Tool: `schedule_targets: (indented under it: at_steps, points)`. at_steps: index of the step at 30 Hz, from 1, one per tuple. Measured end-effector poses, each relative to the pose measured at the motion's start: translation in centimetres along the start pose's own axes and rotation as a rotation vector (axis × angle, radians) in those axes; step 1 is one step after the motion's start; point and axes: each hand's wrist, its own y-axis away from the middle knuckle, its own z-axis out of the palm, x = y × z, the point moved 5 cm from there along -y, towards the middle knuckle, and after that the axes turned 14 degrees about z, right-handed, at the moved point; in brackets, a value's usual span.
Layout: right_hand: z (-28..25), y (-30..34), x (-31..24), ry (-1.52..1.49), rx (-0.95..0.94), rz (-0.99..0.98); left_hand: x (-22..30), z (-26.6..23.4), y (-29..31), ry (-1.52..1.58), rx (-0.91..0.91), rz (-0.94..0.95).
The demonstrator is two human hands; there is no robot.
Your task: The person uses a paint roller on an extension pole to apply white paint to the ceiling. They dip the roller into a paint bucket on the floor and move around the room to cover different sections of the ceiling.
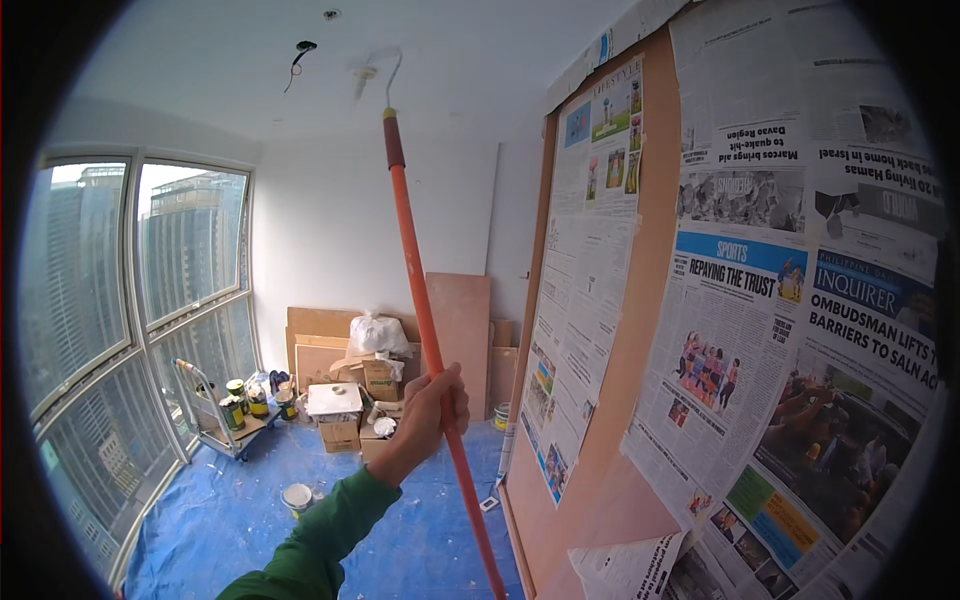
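My left hand (425,412), in a green sleeve, is closed around a long orange extension pole (421,308). The pole slants up from the lower edge to the white ceiling (210,60). At its top, past a dark red grip and a yellowish collar, a thin bent wire frame (394,75) carries a pale paint roller (364,74). The roller appears to be against the ceiling, though its pale cover blends into it. Below my hand, the lower part of the pole leaves the view. My right hand is not in view.
Wires dangle from a ceiling hole (305,47) near the roller. Close on the right stands a wooden panel (640,250) covered with newspaper sheets (740,330). Tall windows (190,240) line the left. A trolley (215,415) with paint cans, boxes (335,410) and a bucket (297,497) stand on blue sheeting (210,530).
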Motion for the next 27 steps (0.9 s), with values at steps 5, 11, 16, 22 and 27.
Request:
schedule_targets:
  at_steps: [5, 11, 16, 22, 27]
  points:
    - [2.1, -2.2, -2.4, 0.027, -0.043, 0.048, -1.7, -10.5, 4.6, -0.059, 0.271, 0.032]
    - [4.8, -4.3, -7.8, 0.043, -0.084, 0.047, 0.6, -24.4, 8.5, -0.288, 0.478, 0.098]
    - [8.7, -7.2, -13.6, 0.097, -0.133, 0.012, 1.7, -33.3, 12.3, -0.468, 0.61, 0.121]
    - [16.1, -11.2, -22.8, 0.17, -0.22, -0.074, 5.6, -42.0, 14.2, -0.502, 0.715, 0.135]
    - [22.7, -13.0, -30.3, 0.211, -0.289, -0.149, 8.7, -47.8, 14.0, -0.549, 0.737, 0.184]
